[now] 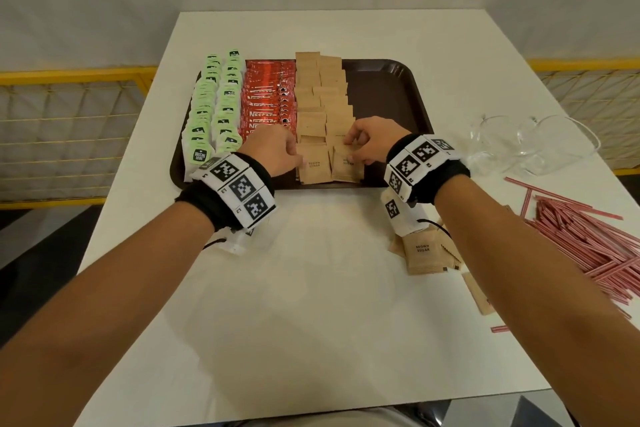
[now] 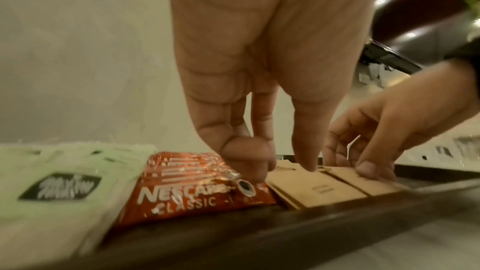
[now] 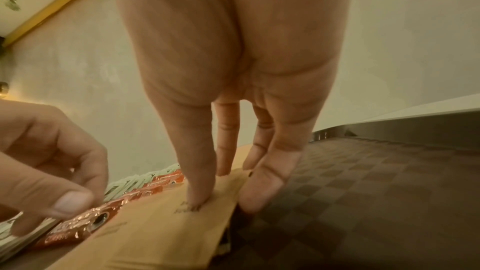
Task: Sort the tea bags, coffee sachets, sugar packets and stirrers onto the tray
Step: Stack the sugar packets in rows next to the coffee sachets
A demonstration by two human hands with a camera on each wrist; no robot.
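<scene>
Both hands, left hand (image 1: 277,152) and right hand (image 1: 369,142), fingers extended, press sugar packets (image 1: 322,121) on tray (image 1: 388,94).

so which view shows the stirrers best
The head view: the stirrers lie in a loose red-striped pile on the table, right of the tray, none on it yet. Neither wrist view shows them; both look at sachets and packets on the tray.

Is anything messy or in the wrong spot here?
Yes. A few sugar packets still lie loose on the table near the right wrist, and the stirrers sit in a jumbled heap at the right edge. The tray rows look tidy.
</scene>
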